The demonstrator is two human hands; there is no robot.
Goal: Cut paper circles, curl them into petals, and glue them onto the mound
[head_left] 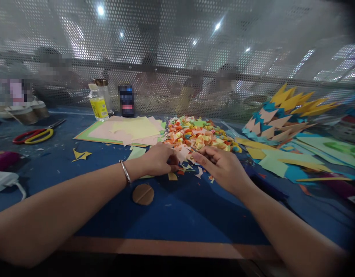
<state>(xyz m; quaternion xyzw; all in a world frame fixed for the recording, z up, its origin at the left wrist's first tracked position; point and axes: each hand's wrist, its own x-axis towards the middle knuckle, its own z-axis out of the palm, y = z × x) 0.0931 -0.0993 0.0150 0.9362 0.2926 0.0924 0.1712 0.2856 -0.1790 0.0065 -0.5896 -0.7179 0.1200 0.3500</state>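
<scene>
My left hand (pixel 161 159), with a silver bangle at the wrist, has its fingers curled together over small paper scraps. Whatever is between those fingertips is hidden; a pale pink paper piece (pixel 183 153) lies right beside them. Opposite it, my right hand (pixel 223 167) is closed in a pinch, and a thin dark tip, seemingly of a slim pointed tool (pixel 191 149), shows at its thumb. Just beyond both hands rises a heap of small cut paper pieces (pixel 204 134) in orange, yellow, pink and green. A round brown cardboard disc (pixel 143 194) lies below my left wrist.
Stacked coloured paper sheets (pixel 108 129) lie behind my left hand. Red-and-yellow-handled scissors (pixel 35 135) and a yellow-labelled bottle (pixel 98 104) are left. At right stand a layered paper-spike construction (pixel 281 115) and loose paper strips (pixel 289 159). A perforated metal screen (pixel 171 50) closes off the back.
</scene>
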